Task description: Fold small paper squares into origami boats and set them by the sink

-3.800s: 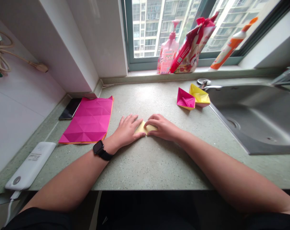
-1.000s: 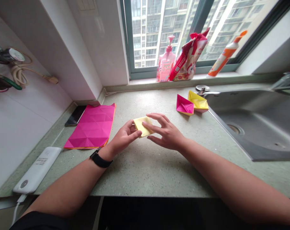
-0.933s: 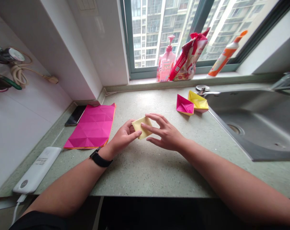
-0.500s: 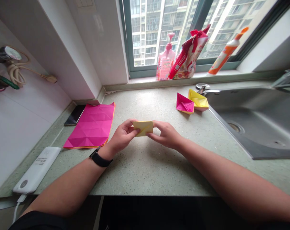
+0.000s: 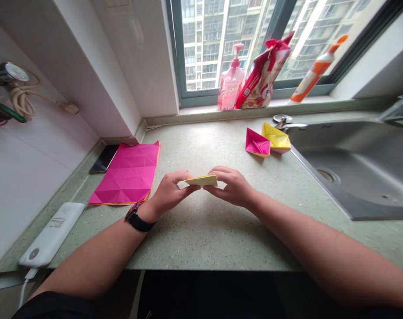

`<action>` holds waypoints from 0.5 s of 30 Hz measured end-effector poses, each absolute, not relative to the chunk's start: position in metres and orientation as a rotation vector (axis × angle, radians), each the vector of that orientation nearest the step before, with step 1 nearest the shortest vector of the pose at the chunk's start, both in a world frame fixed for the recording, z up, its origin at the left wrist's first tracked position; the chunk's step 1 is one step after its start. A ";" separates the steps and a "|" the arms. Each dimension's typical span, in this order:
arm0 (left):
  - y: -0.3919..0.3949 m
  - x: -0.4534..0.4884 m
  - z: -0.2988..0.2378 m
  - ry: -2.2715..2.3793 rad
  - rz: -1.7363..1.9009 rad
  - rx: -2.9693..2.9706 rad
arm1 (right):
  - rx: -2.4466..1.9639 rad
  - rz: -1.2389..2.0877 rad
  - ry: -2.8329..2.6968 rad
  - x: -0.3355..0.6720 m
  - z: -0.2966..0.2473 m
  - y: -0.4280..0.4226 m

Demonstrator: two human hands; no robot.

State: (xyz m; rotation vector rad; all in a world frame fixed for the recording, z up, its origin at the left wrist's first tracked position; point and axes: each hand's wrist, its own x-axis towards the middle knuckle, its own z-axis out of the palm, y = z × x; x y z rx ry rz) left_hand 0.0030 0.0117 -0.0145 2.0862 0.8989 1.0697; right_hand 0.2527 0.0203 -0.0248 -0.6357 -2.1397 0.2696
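Note:
A small piece of folded yellow paper (image 5: 204,180) is held above the counter between my two hands. My left hand (image 5: 173,190) pinches its left end, thumb along the lower edge and fingers behind. On the other end, my right hand (image 5: 232,186) grips it the same way, with fingers over the far side. The paper is tilted, so its upper edge shows narrowly. Two folded paper boats, one pink (image 5: 257,142) and one yellow (image 5: 277,137), stand side by side near the sink. Creased pink paper sheets (image 5: 126,175) lie left of my hands.
A dark phone (image 5: 104,159) lies partly beside the sheets, and a white power bank (image 5: 51,235) with a cable sits at the left front. A steel sink (image 5: 354,164) is at right. Along the windowsill stand a pump bottle (image 5: 230,88), a red bag (image 5: 263,79) and an orange-white bottle (image 5: 316,73).
The folded yellow paper has turned from facing me broadside to a narrow, edge-on tilt. Both hands have rotated slightly with it and still hold its ends.

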 end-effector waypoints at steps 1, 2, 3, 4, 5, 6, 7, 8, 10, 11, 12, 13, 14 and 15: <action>0.011 0.003 -0.014 0.876 1.067 2.099 | -0.622 0.261 -2.147 0.253 -0.025 0.020; 0.011 0.003 -0.014 0.865 1.065 2.106 | -0.615 0.250 -2.149 0.253 -0.024 0.020; 0.011 0.003 -0.014 0.866 1.066 2.109 | -0.611 0.240 -2.145 0.253 -0.024 0.020; 0.012 0.003 -0.014 0.876 1.066 2.115 | -0.614 0.232 -2.135 0.253 -0.023 0.020; 0.012 0.003 -0.014 0.889 1.062 2.126 | -0.619 0.226 -2.124 0.254 -0.023 0.020; 0.012 0.002 -0.013 0.901 1.059 2.142 | -0.625 0.222 -2.114 0.254 -0.022 0.020; 0.013 0.002 -0.013 0.907 1.054 2.162 | -0.626 0.219 -2.108 0.255 -0.022 0.020; 0.013 0.001 -0.013 0.907 1.048 2.183 | -0.623 0.218 -2.107 0.255 -0.022 0.020; 0.014 0.000 -0.013 0.890 1.046 2.229 | -0.600 0.222 -2.113 0.255 -0.021 0.020; 0.014 0.000 -0.013 0.878 1.052 2.254 | -0.581 0.226 -2.115 0.255 -0.021 0.019; 0.013 0.000 -0.013 0.866 1.057 2.279 | -0.564 0.227 -2.117 0.254 -0.021 0.019; 0.013 0.001 -0.012 0.854 1.062 2.302 | -0.550 0.223 -2.118 0.254 -0.021 0.019; 0.013 0.001 -0.012 0.841 1.069 2.321 | -0.545 0.215 -2.120 0.254 -0.020 0.019; 0.012 0.002 -0.011 0.828 1.082 2.335 | -0.547 0.202 -2.126 0.255 -0.020 0.019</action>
